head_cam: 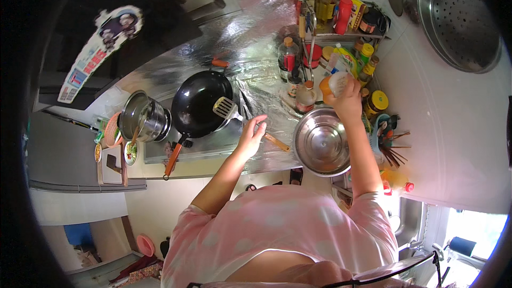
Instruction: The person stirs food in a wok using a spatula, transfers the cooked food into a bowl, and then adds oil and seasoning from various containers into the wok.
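My right hand [347,96] grips an orange-and-white container [334,85] above the far side of a stainless steel bowl [323,144]. My left hand [252,136] is over the shaft of a slotted metal spatula [226,109]; its fingers look loosely curled, and whether they grip the shaft cannot be told. The spatula's head overlaps the right side of a black wok [200,96], while its wooden handle [277,142] points toward the bowl. Left of the wok, a steel pot [138,118] has a wooden-handled utensil in it.
Foil [268,88] covers the counter and wall. Bottles and jars crowd around a metal rack [336,37] at the back right. A utensil holder with chopsticks [386,140] stands right of the bowl. The wok's wooden handle [173,160] juts over the counter edge; a cleaver [114,163] lies far left.
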### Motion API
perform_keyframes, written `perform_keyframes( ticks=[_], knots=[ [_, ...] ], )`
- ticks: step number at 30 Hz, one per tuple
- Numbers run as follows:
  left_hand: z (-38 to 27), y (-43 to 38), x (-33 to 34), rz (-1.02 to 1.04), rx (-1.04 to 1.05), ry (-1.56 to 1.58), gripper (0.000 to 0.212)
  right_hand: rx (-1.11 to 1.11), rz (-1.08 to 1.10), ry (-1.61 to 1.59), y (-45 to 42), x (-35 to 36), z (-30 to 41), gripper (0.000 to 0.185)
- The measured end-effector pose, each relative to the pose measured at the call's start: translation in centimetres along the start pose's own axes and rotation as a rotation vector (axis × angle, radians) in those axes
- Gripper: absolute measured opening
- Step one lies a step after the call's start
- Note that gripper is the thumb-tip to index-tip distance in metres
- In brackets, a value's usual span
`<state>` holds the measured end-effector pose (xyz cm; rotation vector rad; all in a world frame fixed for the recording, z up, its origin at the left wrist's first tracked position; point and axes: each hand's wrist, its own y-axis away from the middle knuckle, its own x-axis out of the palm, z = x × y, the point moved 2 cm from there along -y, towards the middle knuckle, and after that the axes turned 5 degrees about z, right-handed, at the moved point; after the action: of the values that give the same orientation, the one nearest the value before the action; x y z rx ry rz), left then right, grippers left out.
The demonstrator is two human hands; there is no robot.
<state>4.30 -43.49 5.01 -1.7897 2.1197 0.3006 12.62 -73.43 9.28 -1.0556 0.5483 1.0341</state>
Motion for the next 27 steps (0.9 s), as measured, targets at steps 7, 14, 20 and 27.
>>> perform_keyframes(
  ticks=[7,14,20,27],
  knots=[
    [-0.3,2.2,-3.0,0.170,-0.305,0.815,0.067,0.054,0.336,-0.374,4.4,-5.7,15.1,0.076],
    [3.4,9.3,-9.9,0.232,-0.288,1.146,0.076,-0.140,0.432,-0.451,12.4,-1.1,28.0,0.080],
    [1.9,14.1,-15.0,0.215,-0.116,1.282,0.079,-0.072,0.570,-0.581,16.5,1.3,33.4,0.070],
    [4.2,16.9,-18.5,0.205,-0.209,1.487,0.084,0.381,0.944,-1.367,16.5,-0.2,32.9,0.049]
  ],
)
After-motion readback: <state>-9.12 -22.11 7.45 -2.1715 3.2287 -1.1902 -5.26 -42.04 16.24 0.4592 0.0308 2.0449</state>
